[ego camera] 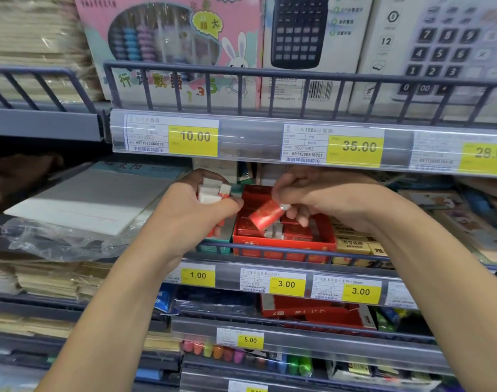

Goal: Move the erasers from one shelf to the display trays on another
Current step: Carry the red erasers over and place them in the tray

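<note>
My way into the red display tray (284, 241) is the gap under the price rail (298, 142) overhead and above the low wire guard (270, 248) along the shelf front. My left hand (202, 210), clutching a bundle of erasers (212, 190), blocks the tray's left edge, and my right hand (312, 199), pinching one red-sleeved eraser (267, 215), hangs over its middle. Yellow boxes (354, 244) press against the tray's right side, and a paper stack (86, 202) lies to the left.

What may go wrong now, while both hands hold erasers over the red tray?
The left hand grips several stacked erasers; one could slip out and fall behind the rail. The right hand pinches a single eraser tilted above the already crowded red tray, so it may not seat flat.
</note>
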Demonstrator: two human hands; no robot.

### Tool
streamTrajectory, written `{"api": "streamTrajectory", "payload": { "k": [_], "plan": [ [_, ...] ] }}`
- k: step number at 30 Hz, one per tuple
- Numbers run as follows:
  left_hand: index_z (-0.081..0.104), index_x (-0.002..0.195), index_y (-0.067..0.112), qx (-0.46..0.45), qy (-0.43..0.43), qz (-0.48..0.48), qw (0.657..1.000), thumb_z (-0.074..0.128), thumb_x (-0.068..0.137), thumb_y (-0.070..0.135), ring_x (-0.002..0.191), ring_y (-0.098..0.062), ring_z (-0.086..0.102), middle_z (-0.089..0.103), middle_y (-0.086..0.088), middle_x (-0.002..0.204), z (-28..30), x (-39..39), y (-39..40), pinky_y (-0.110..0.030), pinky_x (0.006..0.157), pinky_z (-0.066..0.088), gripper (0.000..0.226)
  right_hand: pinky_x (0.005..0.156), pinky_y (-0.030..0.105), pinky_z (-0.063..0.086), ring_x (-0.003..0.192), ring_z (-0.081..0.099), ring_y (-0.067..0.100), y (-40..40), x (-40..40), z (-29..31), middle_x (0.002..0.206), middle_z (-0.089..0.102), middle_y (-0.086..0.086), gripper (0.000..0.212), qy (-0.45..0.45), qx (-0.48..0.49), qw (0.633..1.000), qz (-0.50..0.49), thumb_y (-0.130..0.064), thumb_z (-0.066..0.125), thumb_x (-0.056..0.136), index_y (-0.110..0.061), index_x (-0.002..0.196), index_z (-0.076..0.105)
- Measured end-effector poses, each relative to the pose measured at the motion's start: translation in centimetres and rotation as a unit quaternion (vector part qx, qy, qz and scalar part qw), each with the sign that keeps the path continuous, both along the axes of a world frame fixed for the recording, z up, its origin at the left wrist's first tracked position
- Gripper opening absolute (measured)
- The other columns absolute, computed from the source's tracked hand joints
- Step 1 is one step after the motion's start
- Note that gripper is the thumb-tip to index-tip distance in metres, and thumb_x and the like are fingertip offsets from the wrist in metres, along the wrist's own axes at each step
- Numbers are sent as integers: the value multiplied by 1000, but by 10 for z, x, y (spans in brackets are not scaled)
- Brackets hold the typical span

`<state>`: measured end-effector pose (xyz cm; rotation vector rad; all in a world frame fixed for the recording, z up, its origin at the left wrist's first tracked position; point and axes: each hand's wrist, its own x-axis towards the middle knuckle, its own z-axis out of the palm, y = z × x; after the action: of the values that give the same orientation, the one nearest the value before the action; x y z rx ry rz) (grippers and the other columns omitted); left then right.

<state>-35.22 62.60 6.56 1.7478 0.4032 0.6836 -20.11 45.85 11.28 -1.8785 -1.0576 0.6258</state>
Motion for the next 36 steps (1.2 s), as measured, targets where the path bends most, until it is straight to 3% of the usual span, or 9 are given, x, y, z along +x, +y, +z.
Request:
{"api": "streamTrajectory", "payload": {
  "k": [5,9,11,15,21,26,29,32,36],
  "plan": [
    [67,95,21,2,-2,2,1000,85,74,27,51,-18,53,65,-1,63,0,-3,4,-36,63,47,28,45,23,46,55,59,19,10,-6,-8,64,67,8,10,4,-61,998,-26,-8,72,89,0,92,68],
    [67,96,21,5,0,-3,1000,86,80,22,52,-16,54,65,4,63,-1,-2,4,-35,61,48,25,37,16,36,40,50,11,20,-10,-10,58,69,4,25,-70,-125,989,-39,-34,80,84,-11,76,71],
    [67,96,21,4,2,-6,1000,86,81,21,51,-15,54,66,5,64,-2,-1,3,-33,57,48,24,42,17,40,46,56,12,25,-12,-10,63,73,1,34,-138,-156,977,-36,-46,81,80,-16,67,71],
    [68,96,25,10,6,-1,1000,86,80,24,49,-14,56,69,4,64,-2,1,2,-28,53,51,24,58,21,49,57,63,8,30,-12,-10,70,75,-5,38,-229,-189,955,-24,-56,79,77,-19,73,71],
    [65,95,20,16,-1,-2,1000,85,81,20,46,-13,53,65,4,58,0,5,-1,-22,48,46,24,54,19,44,59,59,2,32,-6,-13,65,71,-9,32,-286,-178,941,23,-51,81,76,-20,76,72],
    [65,97,20,15,6,-10,1000,85,83,21,46,-11,54,66,6,56,1,6,-4,-20,48,48,24,61,23,45,61,64,-1,21,7,-9,70,75,-13,26,-205,-142,968,24,-49,78,80,-25,83,71],
    [65,95,24,25,18,-23,999,85,83,26,48,-11,56,67,7,56,1,5,-3,-18,50,48,23,66,24,45,73,66,5,-1,26,0,73,71,-23,25,-217,-173,961,9,-54,78,77,-33,87,70],
    [65,96,22,19,21,-28,999,85,83,25,51,-14,58,70,4,59,0,6,-3,-21,51,48,24,66,17,45,76,65,-3,-13,33,-1,79,70,-22,30,-264,-250,931,41,-57,82,71,-37,90,70],
    [67,98,20,17,25,-28,999,86,81,27,59,-19,64,72,1,60,-1,10,-2,-22,52,50,26,57,5,41,69,62,-11,-8,33,-7,83,69,-16,22,-276,-236,929,74,-43,84,76,-39,90,69]
  ]
}}
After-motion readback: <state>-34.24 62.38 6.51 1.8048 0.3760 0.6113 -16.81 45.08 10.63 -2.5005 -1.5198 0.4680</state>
